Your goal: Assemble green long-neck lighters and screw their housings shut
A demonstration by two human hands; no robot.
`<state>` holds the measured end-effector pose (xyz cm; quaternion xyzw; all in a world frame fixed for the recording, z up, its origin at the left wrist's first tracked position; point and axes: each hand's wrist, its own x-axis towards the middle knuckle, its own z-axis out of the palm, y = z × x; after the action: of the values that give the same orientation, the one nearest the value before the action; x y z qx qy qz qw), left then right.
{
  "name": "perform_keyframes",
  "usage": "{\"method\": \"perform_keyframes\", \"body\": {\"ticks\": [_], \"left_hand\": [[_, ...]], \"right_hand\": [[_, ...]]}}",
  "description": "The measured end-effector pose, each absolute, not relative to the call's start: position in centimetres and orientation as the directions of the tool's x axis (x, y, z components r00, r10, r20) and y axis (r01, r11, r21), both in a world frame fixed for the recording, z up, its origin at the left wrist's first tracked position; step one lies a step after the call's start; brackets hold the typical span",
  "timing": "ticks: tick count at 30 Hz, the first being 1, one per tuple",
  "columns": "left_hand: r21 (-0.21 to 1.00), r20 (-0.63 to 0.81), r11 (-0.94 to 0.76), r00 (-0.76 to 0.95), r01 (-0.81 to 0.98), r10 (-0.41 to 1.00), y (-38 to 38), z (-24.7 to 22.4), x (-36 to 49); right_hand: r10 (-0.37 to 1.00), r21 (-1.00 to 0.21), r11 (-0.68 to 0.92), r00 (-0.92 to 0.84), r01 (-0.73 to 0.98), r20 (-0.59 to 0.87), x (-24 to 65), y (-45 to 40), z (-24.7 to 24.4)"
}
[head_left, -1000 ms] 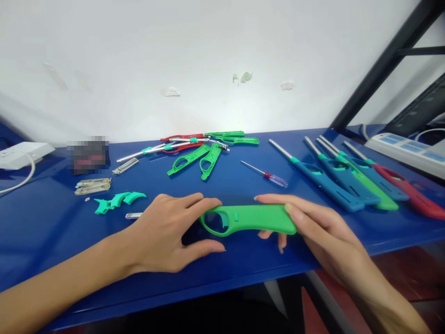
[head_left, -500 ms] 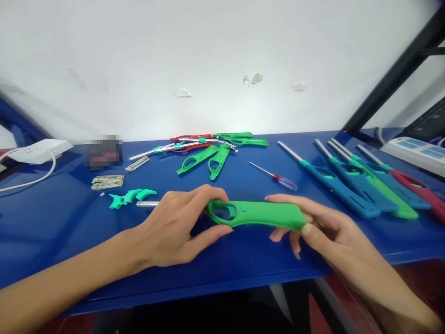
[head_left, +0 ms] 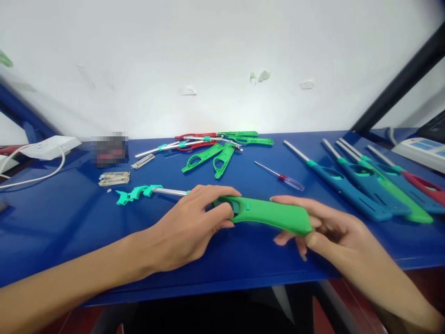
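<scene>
A green lighter [head_left: 274, 215] with a metal tube lies across both hands above the blue table's front part. My left hand [head_left: 198, 222] is closed around its trigger end, with thumb and a finger at the loop opening. My right hand [head_left: 320, 227] grips the rounded butt end between thumb and fingers. The tube points left from behind my left hand, towards several teal trigger pieces [head_left: 135, 192]. Beyond my hands lie green half shells [head_left: 222, 160] and red shells [head_left: 196, 145], mixed with metal tubes.
A screwdriver [head_left: 292, 182] lies behind my right hand. Blue, green and red lighters [head_left: 351, 192] lie at the right, near a power strip [head_left: 422, 150]. Clear fuel tanks [head_left: 114, 179], a blurred dark object [head_left: 110, 149] and a white box with cable [head_left: 52, 147] are at the left.
The thumb of my left hand has moved up to the trigger opening. The lighter now tilts a little, its butt end lower. The whole view has shifted slightly.
</scene>
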<state>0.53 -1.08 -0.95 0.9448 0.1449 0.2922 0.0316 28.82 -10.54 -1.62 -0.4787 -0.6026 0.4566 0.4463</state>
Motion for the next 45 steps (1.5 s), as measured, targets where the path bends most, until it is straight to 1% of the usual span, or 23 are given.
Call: {"method": "perform_keyframes", "body": {"ticks": [3,6,9,11,15,23,31,36,41,45], "left_hand": [[0.104,0.566,-0.959,0.777,0.264,0.275,-1.1,-0.8,0.7],[0.095,0.591,-0.959,0.761,0.266,0.269,-1.2,-0.6,0.7],[0.104,0.601,-0.959,0.751,0.265,0.273,-1.3,-0.4,0.7],[0.106,0.603,-0.958,0.749,0.266,0.275,-1.4,-0.3,0.7],[0.110,0.601,-0.962,0.754,0.249,0.265,-1.3,-0.4,0.9],[0.155,0.630,-0.963,0.729,0.219,0.267,-1.3,-0.9,0.6],[0.225,0.612,-0.955,0.735,0.192,0.292,-1.2,-0.9,0.6],[0.243,0.616,-0.954,0.732,0.176,0.292,-1.0,-1.2,0.6],[0.234,0.590,-0.950,0.746,0.207,0.308,-0.8,-1.2,0.5],[0.229,0.575,-0.952,0.761,0.205,0.302,-0.9,-1.0,0.7]], "right_hand": [[0.980,-0.963,0.167,-0.145,0.210,0.138,28.8,-10.6,-1.8],[0.972,-0.930,0.231,-0.101,0.288,0.210,28.6,-10.8,-1.7],[0.946,-0.854,0.306,-0.037,0.421,0.321,28.2,-10.9,-1.5],[0.919,-0.787,0.353,-0.029,0.506,0.394,28.0,-10.9,-1.5],[0.888,-0.696,0.398,-0.060,0.598,0.455,27.7,-10.8,-1.7],[0.865,-0.670,0.408,-0.026,0.621,0.502,27.4,-11.0,-1.7],[0.831,-0.620,0.431,-0.021,0.655,0.555,27.3,-11.2,-2.0],[0.851,-0.608,0.432,-0.078,0.666,0.519,27.9,-11.4,-2.3],[0.862,-0.650,0.409,-0.038,0.641,0.506,27.6,-11.4,-2.1],[0.859,-0.625,0.389,-0.022,0.677,0.511,27.1,-11.3,-2.3]]}}
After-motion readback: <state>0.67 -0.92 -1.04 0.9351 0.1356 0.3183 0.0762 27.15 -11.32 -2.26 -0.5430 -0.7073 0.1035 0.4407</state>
